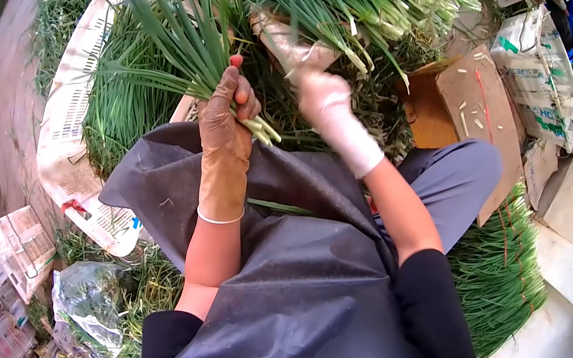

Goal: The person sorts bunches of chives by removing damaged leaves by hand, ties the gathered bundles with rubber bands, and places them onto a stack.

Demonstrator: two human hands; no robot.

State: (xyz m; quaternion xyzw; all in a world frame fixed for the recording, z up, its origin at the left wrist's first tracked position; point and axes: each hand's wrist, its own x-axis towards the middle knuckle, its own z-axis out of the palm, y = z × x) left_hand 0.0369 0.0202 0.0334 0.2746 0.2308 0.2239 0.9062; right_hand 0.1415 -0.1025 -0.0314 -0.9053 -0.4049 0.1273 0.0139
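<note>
A slanted, pale-stemmed green bunch (198,62) fans out in the left hand (230,117).

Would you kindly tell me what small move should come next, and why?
Perhaps bring the right hand to the pale stem ends: the left hand grips the green bunch, leaving those ends exposed, while the right hand, blurred, is apart from them.
</note>
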